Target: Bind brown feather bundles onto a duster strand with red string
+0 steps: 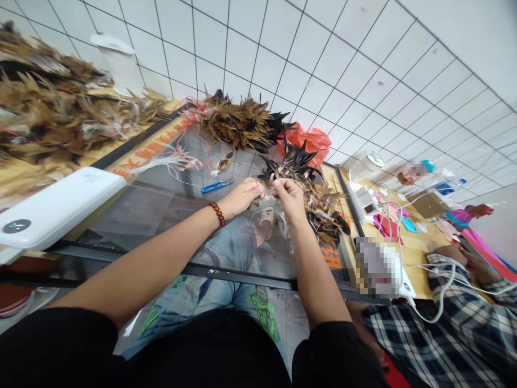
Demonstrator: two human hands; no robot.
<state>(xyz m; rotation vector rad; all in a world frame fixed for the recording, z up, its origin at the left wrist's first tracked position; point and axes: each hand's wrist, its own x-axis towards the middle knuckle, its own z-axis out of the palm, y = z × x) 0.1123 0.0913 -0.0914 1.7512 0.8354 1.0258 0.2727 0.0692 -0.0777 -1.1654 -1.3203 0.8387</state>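
My left hand (242,196), with a red bead bracelet (217,213) on its wrist, is closed in a pinch over the glass tabletop (161,215). My right hand (289,198) is closed too, fingertips almost touching the left. Between them they hold a small bunch of brown and black feathers (297,164) with thin thread. What exactly each fingertip grips is too small to make out. A blue thread snipper (215,186) lies on the glass just left of my left hand.
Feather bundles lie at the far centre (238,123), at the left (52,113) and right of my hands (323,210). A white power bank (56,207) sits at the left edge. A red plastic bag (309,141) lies behind. A person in a plaid sleeve (452,318) works at the right.
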